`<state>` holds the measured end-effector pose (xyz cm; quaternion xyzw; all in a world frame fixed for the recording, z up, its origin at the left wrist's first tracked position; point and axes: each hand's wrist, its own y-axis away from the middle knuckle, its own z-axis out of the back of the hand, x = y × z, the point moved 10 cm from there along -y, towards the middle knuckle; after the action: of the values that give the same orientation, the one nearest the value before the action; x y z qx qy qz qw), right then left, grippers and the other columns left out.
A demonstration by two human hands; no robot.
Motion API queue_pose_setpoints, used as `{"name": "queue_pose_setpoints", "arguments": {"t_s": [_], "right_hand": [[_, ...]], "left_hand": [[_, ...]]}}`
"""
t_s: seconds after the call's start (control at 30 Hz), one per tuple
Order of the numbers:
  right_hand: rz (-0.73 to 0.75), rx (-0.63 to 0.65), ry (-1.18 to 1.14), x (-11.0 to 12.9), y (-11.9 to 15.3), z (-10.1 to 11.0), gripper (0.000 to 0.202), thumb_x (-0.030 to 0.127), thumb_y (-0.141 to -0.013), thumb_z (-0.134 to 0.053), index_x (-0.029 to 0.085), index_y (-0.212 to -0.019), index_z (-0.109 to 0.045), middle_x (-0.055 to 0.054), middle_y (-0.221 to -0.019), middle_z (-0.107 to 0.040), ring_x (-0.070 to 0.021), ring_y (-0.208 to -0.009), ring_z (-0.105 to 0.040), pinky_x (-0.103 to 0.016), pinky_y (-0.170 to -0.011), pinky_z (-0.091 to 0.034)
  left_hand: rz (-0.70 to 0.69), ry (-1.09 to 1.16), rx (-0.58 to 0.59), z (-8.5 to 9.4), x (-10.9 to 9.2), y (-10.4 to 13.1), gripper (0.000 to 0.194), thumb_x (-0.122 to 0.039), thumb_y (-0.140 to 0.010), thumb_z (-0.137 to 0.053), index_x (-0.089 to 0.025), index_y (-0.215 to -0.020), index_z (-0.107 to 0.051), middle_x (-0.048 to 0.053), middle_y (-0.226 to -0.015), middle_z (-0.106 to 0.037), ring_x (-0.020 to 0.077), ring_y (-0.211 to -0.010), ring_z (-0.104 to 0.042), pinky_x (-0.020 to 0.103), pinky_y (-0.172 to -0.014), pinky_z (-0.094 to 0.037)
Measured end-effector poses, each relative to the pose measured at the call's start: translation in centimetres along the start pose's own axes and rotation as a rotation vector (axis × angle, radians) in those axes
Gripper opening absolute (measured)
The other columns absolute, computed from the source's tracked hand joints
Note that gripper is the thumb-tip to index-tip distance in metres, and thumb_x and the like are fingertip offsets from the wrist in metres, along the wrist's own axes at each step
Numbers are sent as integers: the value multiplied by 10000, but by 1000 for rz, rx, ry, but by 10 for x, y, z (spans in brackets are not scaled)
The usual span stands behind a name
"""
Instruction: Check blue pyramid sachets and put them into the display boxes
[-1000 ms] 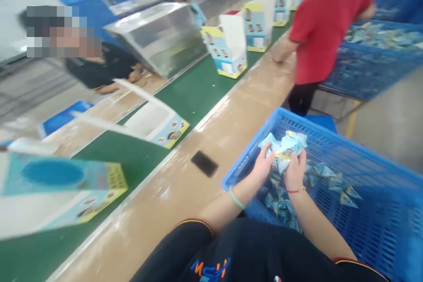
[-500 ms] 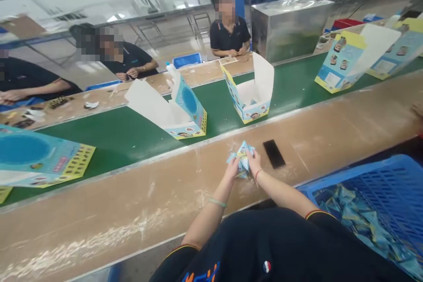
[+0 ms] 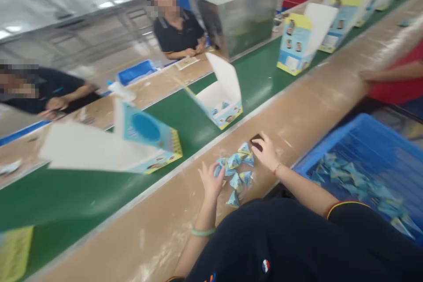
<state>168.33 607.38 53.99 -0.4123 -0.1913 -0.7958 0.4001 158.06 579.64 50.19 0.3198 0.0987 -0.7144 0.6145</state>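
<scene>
Several small blue-and-yellow triangular packets (image 3: pixel 234 161) lie spread on the brown work surface between my hands. My left hand (image 3: pixel 211 179) is at their left side, fingers apart, with its thumb beside the leftmost packet; I cannot tell whether they touch. On the other side, my right hand (image 3: pixel 266 153) has its fingers spread and slightly curled, and nothing shows in it. It partly covers a black phone (image 3: pixel 256 142) lying on the surface. Just beyond, an open printed box (image 3: pixel 229 116) on the green belt has a few packets inside.
Another open box (image 3: pixel 152 136) stands left on the green belt (image 3: pixel 198 139), with more boxes (image 3: pixel 294 46) farther right. A blue crate (image 3: pixel 363 125) of packets is at my right. Co-workers sit across the belt; a red-clothed person (image 3: pixel 399 77) is at right.
My hands have moved apart from the bunched packets, which now lie spread on the surface. My right hand has come over the phone. The view has turned to the right.
</scene>
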Motion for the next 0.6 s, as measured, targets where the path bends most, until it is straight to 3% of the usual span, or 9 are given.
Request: {"name": "queue_pose_setpoints", "arguments": {"t_s": [0.07, 0.13, 0.2, 0.23, 0.27, 0.33, 0.43, 0.5, 0.6], "right_hand": [[153, -257, -7, -29, 15, 120, 211, 314, -893, -563, 239, -1013, -720, -93, -1419, -511, -270, -1341, -446, -452, -1141, -316], [144, -481, 61, -94, 45, 242, 198, 302, -912, -530, 233, -971, -706, -92, -1309, -576, -262, -1263, -502, -461, -1120, -338], [-51, -561, 194, -195, 85, 350, 208, 288, -911, -509, 218, -958, -700, -96, -1246, -598, -266, -1231, -511, -463, -1109, -341], [-194, -550, 257, -256, 111, 398, 216, 278, -904, -503, 208, -956, -701, -101, -1227, -605, -271, -1226, -507, -461, -1104, -341], [-352, -519, 304, -323, 142, 444, 223, 266, -894, -499, 199, -952, -704, -106, -1207, -615, -275, -1221, -505, -454, -1098, -343], [-631, -466, 335, -455, 220, 529, 218, 230, -859, -510, 180, -904, -716, -120, -1128, -648, -285, -1184, -520, -438, -1072, -360], [-950, -462, 304, -626, 346, 645, 176, 199, -795, -562, 153, -819, -730, -151, -1024, -670, -315, -1105, -565, -443, -1010, -399], [-1122, -470, 284, -723, 409, 711, 191, 213, -771, -603, 132, -871, -744, -181, -1061, -661, -342, -1098, -580, -456, -981, -415], [-1253, -514, 270, -857, 444, 795, 349, 311, -787, -641, 144, -1081, -729, -206, -1212, -618, -363, -1182, -556, -449, -1000, -405]], "left_hand": [[-235, 69, -130, -19, -90, 22, 219, -378, -871, -545, -271, -1012, -673, 90, -1467, -485, 293, -1471, -285, 512, -1204, -243], [-454, 250, -126, -64, -192, 59, 211, -382, -898, -508, -246, -947, -662, 118, -1317, -581, 277, -1306, -496, 461, -1112, -394], [-639, 432, 32, -141, -301, 114, 231, -393, -918, -494, -233, -904, -659, 100, -1110, -654, 253, -1118, -603, 420, -1009, -475], [-721, 485, 157, -191, -356, 150, 235, -395, -923, -497, -232, -903, -664, 87, -1047, -667, 241, -1060, -621, 401, -978, -491], [-794, 506, 306, -249, -410, 191, 233, -394, -924, -506, -232, -918, -674, 79, -1033, -675, 233, -1037, -627, 386, -964, -496], [-891, 431, 650, -385, -508, 285, 220, -384, -905, -553, -237, -985, -695, 72, -1115, -680, 228, -1081, -621, 363, -978, -490], [-815, 60, 1025, -611, -612, 409, 300, -321, -805, -695, -244, -1095, -698, 49, -1282, -650, 228, -1231, -560, 339, -1089, -408], [-761, -68, 1046, -738, -674, 453, 393, -291, -749, -744, -216, -1132, -694, 76, -1313, -643, 254, -1303, -510, 356, -1147, -340], [-656, -161, 965, -902, -744, 462, 479, -356, -754, -732, -209, -1204, -662, 110, -1377, -601, 289, -1363, -457, 399, -1169, -304]]}}
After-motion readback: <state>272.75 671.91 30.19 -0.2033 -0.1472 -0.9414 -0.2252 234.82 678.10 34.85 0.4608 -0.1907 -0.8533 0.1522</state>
